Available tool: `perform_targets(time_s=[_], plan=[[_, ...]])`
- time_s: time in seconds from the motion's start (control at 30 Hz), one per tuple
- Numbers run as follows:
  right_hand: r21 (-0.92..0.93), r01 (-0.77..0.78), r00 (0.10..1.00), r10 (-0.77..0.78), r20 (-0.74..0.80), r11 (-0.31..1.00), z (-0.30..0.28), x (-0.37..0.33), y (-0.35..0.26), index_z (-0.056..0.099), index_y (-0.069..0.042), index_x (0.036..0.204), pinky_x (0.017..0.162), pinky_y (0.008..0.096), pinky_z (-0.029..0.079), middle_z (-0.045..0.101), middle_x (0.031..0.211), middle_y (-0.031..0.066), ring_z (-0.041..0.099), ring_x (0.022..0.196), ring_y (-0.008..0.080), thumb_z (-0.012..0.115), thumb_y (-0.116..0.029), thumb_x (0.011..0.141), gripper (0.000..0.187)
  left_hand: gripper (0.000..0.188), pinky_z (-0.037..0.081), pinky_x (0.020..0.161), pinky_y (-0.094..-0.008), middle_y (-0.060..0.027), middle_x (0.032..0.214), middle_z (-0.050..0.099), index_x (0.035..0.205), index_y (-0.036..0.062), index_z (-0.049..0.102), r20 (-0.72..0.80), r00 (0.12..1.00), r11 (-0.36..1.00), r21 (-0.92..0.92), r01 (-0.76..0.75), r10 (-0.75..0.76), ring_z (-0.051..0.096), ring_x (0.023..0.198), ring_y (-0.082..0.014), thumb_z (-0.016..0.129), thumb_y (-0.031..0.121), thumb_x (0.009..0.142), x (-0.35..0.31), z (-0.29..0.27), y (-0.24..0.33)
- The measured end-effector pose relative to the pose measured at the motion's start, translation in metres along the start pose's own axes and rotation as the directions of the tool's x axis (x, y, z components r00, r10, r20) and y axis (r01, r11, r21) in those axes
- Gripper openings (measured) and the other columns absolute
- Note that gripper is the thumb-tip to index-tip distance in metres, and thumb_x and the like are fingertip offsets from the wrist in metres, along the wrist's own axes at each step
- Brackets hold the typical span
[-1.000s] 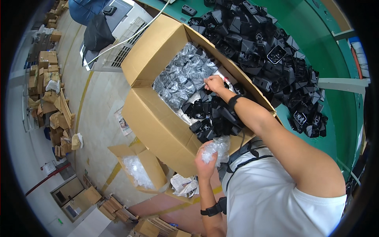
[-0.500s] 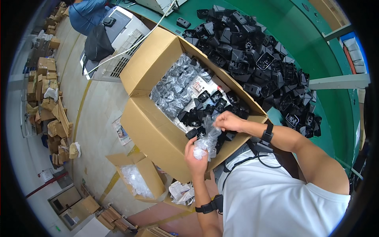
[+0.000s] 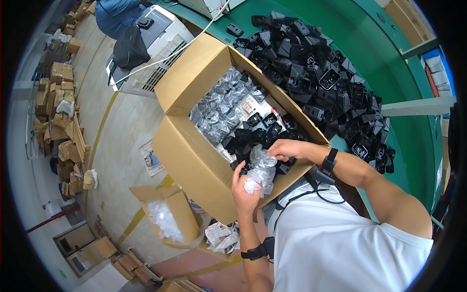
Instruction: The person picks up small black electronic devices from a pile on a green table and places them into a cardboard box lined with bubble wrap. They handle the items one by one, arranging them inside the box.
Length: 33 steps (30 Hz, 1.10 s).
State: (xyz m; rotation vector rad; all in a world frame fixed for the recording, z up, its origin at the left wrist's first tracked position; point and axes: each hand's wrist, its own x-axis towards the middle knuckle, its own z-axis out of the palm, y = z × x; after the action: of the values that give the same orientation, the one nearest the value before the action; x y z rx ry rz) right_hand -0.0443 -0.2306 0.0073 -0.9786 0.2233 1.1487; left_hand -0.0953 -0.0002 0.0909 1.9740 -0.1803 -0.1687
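A bunch of clear plastic bags (image 3: 261, 168) hangs between my hands over the near end of a big cardboard box (image 3: 194, 160). My left hand (image 3: 244, 191) is closed round the lower part of the bunch. My right hand (image 3: 288, 149) pinches the upper edge of a bag between thumb and fingers. Below them in the box lie loose black plastic housings (image 3: 272, 130), some partly hidden by the bags and hands. Toward the box's far left side are several bagged housings (image 3: 214, 114) in rows, beside a sheet of newspaper (image 3: 249, 108).
A large heap of black housings (image 3: 316, 73) covers part of the green table (image 3: 406, 131) on the right. A smaller carton (image 3: 185, 214) of clear bags stands on the floor at lower left, near crumpled newspaper (image 3: 223, 237). A white machine (image 3: 168, 34) stands beyond the box.
The upper part of the bag between my hands looks wider and fuller than before. My right hand has shifted slightly to the right; my left hand keeps its hold. The whole view has shifted a little.
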Motion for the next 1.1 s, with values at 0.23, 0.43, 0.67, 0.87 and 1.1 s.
perform_targets(time_s=[0.23,0.43,0.67,0.87,1.1], plan=[[-0.47,0.113,0.986,-0.04,0.164,0.875,0.035,-0.023,-0.03,0.059,-0.007,0.066,0.048,0.0264,0.03,0.044,0.054,-0.0045,0.039,0.05,0.0069,0.057,-0.023,0.088,0.027,0.025,0.046,0.092,-0.0429,-0.0241,0.144,0.038,0.085,-0.0025,0.064,0.113,0.987,0.992,0.028,-0.12,0.116,0.056,0.111,-0.0339,0.069,0.011,0.065,0.002,-0.001,0.014],[-0.301,0.135,0.933,-0.019,0.359,0.944,0.053,-0.023,-0.047,0.061,-0.004,0.071,0.05,0.0237,0.037,0.051,0.058,-0.0027,0.046,0.052,0.0055,0.053,-0.016,0.089,0.023,0.018,0.048,0.077,-0.032,-0.0144,0.104,0.063,0.084,0.0011,0.063,0.191,0.981,0.959,-0.273,0.079,-0.026,0.061,0.087,-0.02,0.071,0.007,0.068,-0.001,0.005,-0.006],[-0.504,0.129,0.953,-0.247,-0.176,0.854,-0.008,0.037,-0.066,0.069,0.003,0.086,0.054,0.0294,0.052,0.07,0.075,0.0104,0.065,0.059,0.0173,0.056,-0.013,0.083,0.02,0.022,0.047,0.066,-0.0265,-0.0007,0.078,0.059,0.09,0.0026,0.059,0.065,0.931,0.882,-0.302,0.361,-0.358,0.056,0.069,-0.0107,0.071,0.004,0.071,-0.037,0.007,-0.031],[-0.213,-0.159,0.538,-0.096,-0.837,0.964,-0.149,0.147,-0.039,0.066,0.006,0.097,0.072,0.0397,0.052,0.069,0.086,0.0191,0.068,0.076,0.0309,0.069,-0.043,0.08,0.052,0.041,0.047,0.079,-0.0279,-0.0058,0.097,0.06,0.113,0.0014,0.052,0.08,0.956,0.915,-0.275,0.294,-0.283,0.057,0.086,-0.0136,0.067,0.008,0.075,-0.031,0.003,0.008],[-0.406,-0.294,0.343,-0.301,-0.89,0.865,-0.146,0.167,-0.035,0.066,0.001,0.083,0.07,0.0365,0.051,0.069,0.085,0.0169,0.067,0.077,0.028,0.07,-0.037,0.08,0.038,0.043,0.046,0.083,-0.025,-0.0042,0.105,0.061,0.115,-0.0002,0.057,0.49,0.701,0.652,-0.304,0.695,-0.518,0.057,0.093,-0.0114,0.069,0.003,0.074,-0.077,-0.007,-0.016]])
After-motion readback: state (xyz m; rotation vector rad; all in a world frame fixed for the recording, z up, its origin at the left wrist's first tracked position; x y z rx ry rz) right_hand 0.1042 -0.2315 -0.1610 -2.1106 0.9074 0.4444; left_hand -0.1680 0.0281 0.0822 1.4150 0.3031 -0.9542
